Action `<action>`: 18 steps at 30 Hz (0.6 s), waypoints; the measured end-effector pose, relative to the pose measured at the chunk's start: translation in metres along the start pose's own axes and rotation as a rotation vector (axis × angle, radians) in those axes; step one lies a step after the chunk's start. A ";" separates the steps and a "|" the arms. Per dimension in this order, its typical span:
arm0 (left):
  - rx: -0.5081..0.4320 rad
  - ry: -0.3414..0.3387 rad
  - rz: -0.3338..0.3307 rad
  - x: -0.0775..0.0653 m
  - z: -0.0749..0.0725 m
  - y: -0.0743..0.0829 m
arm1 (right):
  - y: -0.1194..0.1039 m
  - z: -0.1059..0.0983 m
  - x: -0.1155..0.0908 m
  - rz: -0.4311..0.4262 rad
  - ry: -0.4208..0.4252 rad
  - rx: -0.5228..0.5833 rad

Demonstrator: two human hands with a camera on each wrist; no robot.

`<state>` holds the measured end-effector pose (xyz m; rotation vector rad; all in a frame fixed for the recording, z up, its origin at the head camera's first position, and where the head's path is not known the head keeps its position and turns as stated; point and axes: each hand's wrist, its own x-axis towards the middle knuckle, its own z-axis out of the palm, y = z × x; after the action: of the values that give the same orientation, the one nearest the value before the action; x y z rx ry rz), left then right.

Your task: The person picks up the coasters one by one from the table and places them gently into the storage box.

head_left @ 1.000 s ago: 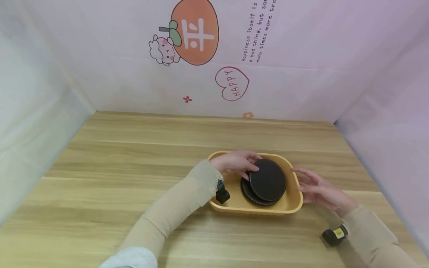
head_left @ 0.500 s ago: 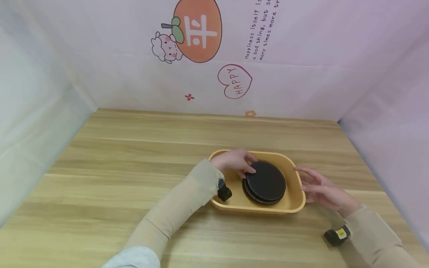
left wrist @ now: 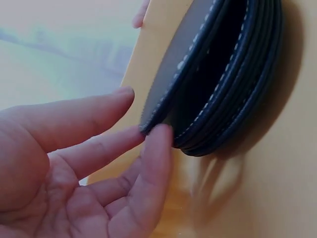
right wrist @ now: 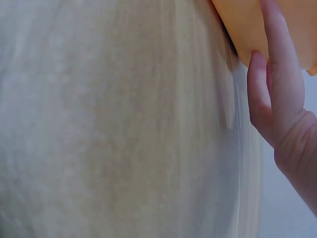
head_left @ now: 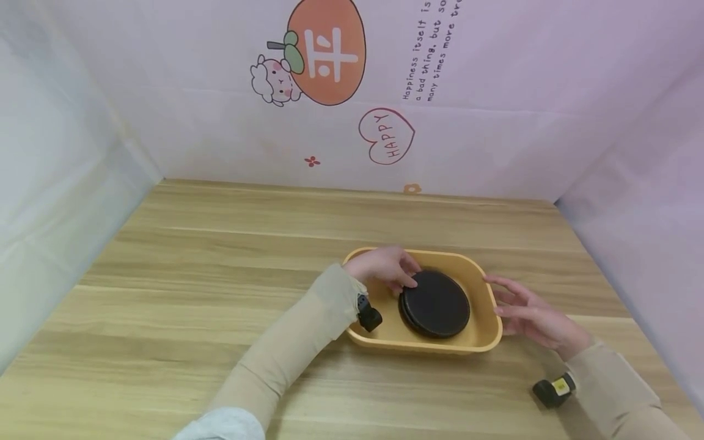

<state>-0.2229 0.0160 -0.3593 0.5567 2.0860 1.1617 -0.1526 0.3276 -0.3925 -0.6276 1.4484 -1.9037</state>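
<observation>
A stack of round black coasters point(head_left: 436, 304) with pale edge stitching lies in a yellow plastic bin point(head_left: 381, 339). In the left wrist view the top coaster point(left wrist: 171, 74) is tilted, leaving a wedge-shaped gap above those beneath. My left hand point(head_left: 383, 266) reaches in over the bin's left side. Two of its fingertips are right at the top coaster's edge, and the thumb point(left wrist: 106, 111) is held apart from it. At the bin's right end, my right hand point(head_left: 536, 315) rests with extended fingers against the outer wall, as the right wrist view also shows point(right wrist: 282, 74).
The bin stands on a wood-grain table point(head_left: 220, 275). A white printed cloth point(head_left: 495, 140) rises behind the table, with pale cloth at both sides. Each wrist carries a small black camera, the right one point(head_left: 552, 391) with a yellow label.
The top coaster has moved down and to the left, lining up more closely with the stack. My left fingers have drawn back slightly to its edge. The right hand stays at the bin's end.
</observation>
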 end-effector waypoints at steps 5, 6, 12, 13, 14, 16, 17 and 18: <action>0.005 0.011 0.011 -0.003 -0.002 -0.004 | 0.004 0.001 0.002 0.001 -0.008 -0.001; 0.002 0.017 0.010 -0.004 -0.003 -0.005 | 0.004 0.001 0.003 0.000 -0.007 -0.004; -0.029 0.024 0.019 -0.008 -0.007 -0.003 | -0.002 0.002 0.004 0.017 0.023 -0.040; -0.046 0.018 0.018 -0.008 -0.008 -0.003 | -0.003 0.003 0.004 0.026 0.031 -0.045; -0.062 0.010 0.022 -0.009 -0.009 -0.002 | -0.004 0.003 0.004 0.038 0.042 -0.051; -0.096 -0.002 0.028 -0.009 -0.012 0.000 | -0.007 0.004 0.004 0.062 0.071 -0.070; -0.107 -0.008 0.036 -0.010 -0.013 0.001 | -0.008 0.004 0.004 0.073 0.091 -0.090; -0.110 -0.013 0.043 -0.012 -0.015 0.002 | -0.010 0.006 0.004 0.084 0.117 -0.120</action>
<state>-0.2260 0.0008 -0.3478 0.5581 1.9948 1.2851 -0.1533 0.3226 -0.3815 -0.5090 1.6469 -1.8242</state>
